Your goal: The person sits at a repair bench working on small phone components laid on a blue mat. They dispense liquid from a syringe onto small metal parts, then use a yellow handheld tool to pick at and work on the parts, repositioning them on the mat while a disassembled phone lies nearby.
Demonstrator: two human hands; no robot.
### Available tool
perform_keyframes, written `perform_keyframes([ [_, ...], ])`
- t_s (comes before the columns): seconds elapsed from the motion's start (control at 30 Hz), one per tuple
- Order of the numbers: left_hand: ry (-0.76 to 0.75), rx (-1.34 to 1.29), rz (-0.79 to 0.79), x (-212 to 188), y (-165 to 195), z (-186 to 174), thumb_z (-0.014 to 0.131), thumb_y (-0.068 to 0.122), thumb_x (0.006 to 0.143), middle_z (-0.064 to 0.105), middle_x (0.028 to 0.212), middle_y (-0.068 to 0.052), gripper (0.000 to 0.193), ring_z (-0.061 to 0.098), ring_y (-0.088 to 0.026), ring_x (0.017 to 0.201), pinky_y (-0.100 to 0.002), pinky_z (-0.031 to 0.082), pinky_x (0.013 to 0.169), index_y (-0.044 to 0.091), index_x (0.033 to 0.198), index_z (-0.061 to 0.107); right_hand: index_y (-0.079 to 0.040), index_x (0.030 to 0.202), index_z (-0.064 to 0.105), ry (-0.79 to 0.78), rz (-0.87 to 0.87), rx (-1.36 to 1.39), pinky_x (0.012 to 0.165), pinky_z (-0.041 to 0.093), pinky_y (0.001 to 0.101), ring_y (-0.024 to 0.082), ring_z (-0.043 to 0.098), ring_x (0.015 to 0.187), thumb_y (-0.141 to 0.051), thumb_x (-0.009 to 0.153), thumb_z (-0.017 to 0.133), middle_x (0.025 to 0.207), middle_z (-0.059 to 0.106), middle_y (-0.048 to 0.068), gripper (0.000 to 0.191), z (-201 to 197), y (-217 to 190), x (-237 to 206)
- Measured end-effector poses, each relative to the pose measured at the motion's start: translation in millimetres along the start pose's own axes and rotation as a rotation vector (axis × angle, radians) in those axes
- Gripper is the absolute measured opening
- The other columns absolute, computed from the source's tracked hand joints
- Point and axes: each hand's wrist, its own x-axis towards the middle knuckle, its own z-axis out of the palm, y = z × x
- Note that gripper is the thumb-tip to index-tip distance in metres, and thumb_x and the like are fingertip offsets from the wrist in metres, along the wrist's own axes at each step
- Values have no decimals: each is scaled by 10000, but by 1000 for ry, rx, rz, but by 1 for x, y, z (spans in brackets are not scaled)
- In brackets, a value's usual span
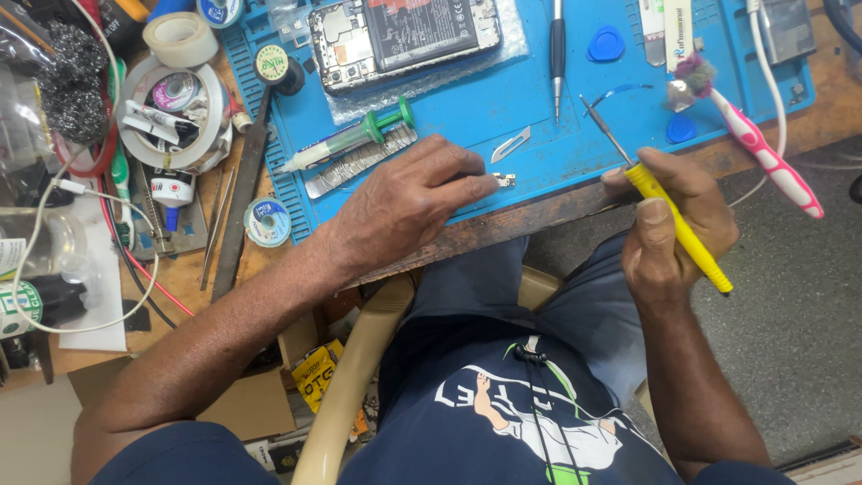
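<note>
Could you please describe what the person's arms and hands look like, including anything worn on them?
Both arms are bare from hand to upper arm. The left hand and right hand wear no gloves, rings or watch. Short dark navy sleeves cover the shoulders.

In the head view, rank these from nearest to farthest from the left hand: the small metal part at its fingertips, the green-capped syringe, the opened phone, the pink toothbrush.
1. Small metal part, at the left hand fingertips.
2. Green-capped syringe, just above the hand.
3. Opened phone, top of the blue mat.
4. Pink toothbrush, far right.

Two blue picks (606, 43) (one phone (404, 38)), one toothbrush (763, 153), one syringe (346, 139).
</note>
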Motion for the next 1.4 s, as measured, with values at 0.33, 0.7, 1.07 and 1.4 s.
perform_keyframes([
  [0.33, -75, 51, 19, 4, -1, -1, 690, 5, 897, 627, 1144, -78, 387, 601, -231, 1015, -353, 571, 864, 72, 1278, 673, 27, 1310, 577, 28, 50, 57, 900, 650, 357, 227, 744, 957, -180, 1100, 703, 1112, 729, 214, 320, 1, -3, 6],
  [0.7, -89, 65, 4, 5, -1, 3, 693, 7, 918, 625, 1162, -68, 356, 597, -215, 1020, -340, 573, 862, 71, 1267, 675, 43, 1223, 664, -108, 23, -101, 855, 639, 295, 213, 760, 934, -146, 1111, 737, 1037, 751, 175, 232, -4, -17, 8],
  [1.07, -83, 65, 0, 4, -2, 3, 695, 15, 925, 624, 1156, -57, 328, 594, -208, 1028, -335, 572, 859, 81, 1246, 685, 26, 1132, 711, -217, 25, -207, 805, 586, 253, 183, 746, 888, -82, 1098, 729, 1017, 762, 149, 115, 2, -25, 18],
  [1.4, -72, 81, 3, 3, -3, 7, 702, 21, 927, 623, 1157, -53, 314, 596, -198, 1027, -317, 578, 849, 86, 1234, 689, 3, 1097, 733, -240, 3, -278, 798, 587, 250, 167, 751, 880, -79, 1070, 757, 991, 765, 118, 90, 3, -23, 18],
])
